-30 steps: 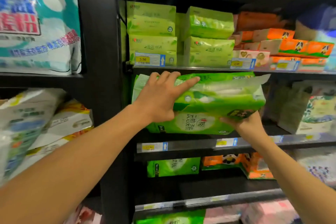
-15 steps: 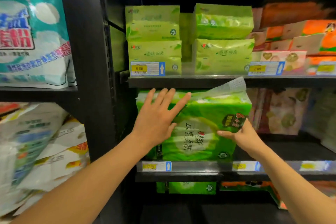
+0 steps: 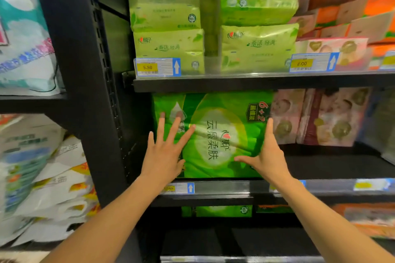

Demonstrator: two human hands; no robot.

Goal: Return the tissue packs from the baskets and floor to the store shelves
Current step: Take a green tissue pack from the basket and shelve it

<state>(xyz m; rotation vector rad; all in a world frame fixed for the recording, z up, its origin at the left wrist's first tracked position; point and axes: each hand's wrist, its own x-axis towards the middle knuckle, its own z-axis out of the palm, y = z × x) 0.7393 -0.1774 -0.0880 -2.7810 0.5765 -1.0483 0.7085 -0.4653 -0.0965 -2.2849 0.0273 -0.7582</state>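
Observation:
A large green tissue pack stands upright at the left end of the middle shelf, its printed face towards me. My left hand lies flat against the pack's lower left with fingers spread and straight. My right hand is open at the pack's lower right, thumb on its face and fingers along its right edge.
Light green tissue packs are stacked on the shelf above, behind price tags. Pink packs stand right of the green pack. A black upright post borders the bay on the left, with white bags beyond it. More packs lie on the shelf below.
The green pack went from being held tilted in front of the shelf to standing upright inside it. Both hands flattened against its front.

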